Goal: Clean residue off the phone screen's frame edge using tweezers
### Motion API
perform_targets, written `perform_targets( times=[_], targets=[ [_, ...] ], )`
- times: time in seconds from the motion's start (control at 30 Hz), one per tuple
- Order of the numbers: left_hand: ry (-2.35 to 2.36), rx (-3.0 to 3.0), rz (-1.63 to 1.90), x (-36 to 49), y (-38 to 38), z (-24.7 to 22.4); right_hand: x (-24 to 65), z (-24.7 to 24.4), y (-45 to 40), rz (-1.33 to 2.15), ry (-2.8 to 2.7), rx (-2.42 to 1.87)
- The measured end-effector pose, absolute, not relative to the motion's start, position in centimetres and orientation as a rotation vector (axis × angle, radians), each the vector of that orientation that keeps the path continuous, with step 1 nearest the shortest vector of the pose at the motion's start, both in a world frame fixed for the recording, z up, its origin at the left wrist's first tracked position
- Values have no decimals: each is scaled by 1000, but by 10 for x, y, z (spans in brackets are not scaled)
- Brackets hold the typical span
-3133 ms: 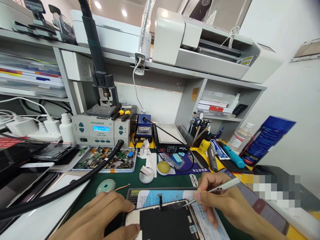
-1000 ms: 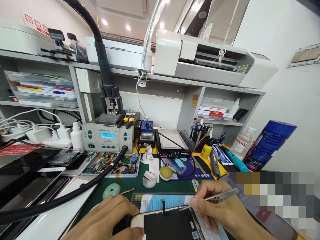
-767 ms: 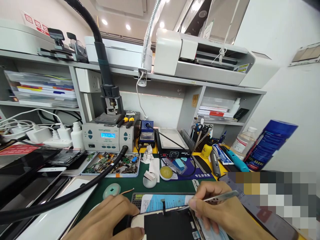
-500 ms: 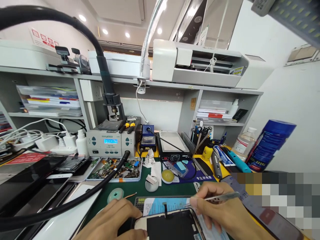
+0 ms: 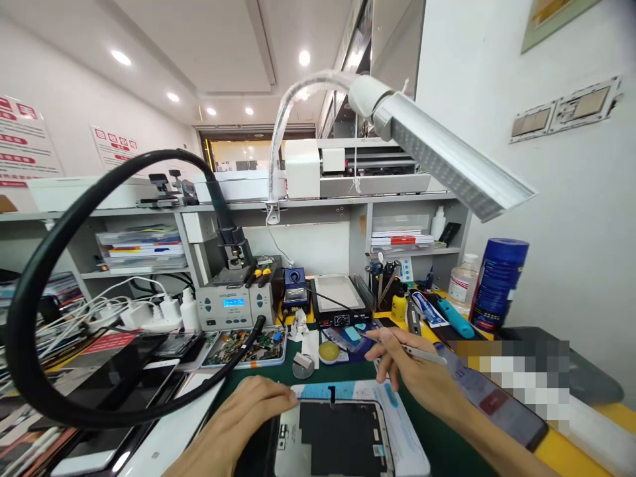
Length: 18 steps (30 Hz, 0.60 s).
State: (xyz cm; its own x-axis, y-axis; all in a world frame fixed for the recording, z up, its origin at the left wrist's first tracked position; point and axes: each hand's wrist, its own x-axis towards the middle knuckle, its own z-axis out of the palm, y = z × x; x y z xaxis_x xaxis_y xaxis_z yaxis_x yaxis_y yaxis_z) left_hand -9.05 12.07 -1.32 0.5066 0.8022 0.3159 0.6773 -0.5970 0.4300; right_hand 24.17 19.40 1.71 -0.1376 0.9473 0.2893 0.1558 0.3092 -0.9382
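Tweezers [image 5: 420, 354] are pinched in the right hand [image 5: 422, 377] just above the screen panel's [image 5: 338, 437] top right corner, its long axis running away from the person, while the panel's left edge is pressed by the flattened left hand [image 5: 248, 417].

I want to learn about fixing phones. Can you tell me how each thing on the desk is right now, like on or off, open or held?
Left hand: flat, pressing on the screen panel's left edge.
Right hand: lifted, pinching the tweezers.
Tweezers: held, tips in the air above the mat.
Screen panel: lying back side up.
Hot-air station: on, blue display lit.
Desk lamp: not visibly lit.
Parts tray: open, full of parts.
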Motion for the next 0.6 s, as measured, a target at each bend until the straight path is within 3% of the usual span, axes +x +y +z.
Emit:
perform_targets(
  times=[0.43,0.6],
  targets=[
    [1226,2253,1050,-75,112,24,257,5,178,1040,-2037,-915],
    [1155,2237,1106,-73,108,31,265,-26,200,702,-2237,-931]
  ],
)
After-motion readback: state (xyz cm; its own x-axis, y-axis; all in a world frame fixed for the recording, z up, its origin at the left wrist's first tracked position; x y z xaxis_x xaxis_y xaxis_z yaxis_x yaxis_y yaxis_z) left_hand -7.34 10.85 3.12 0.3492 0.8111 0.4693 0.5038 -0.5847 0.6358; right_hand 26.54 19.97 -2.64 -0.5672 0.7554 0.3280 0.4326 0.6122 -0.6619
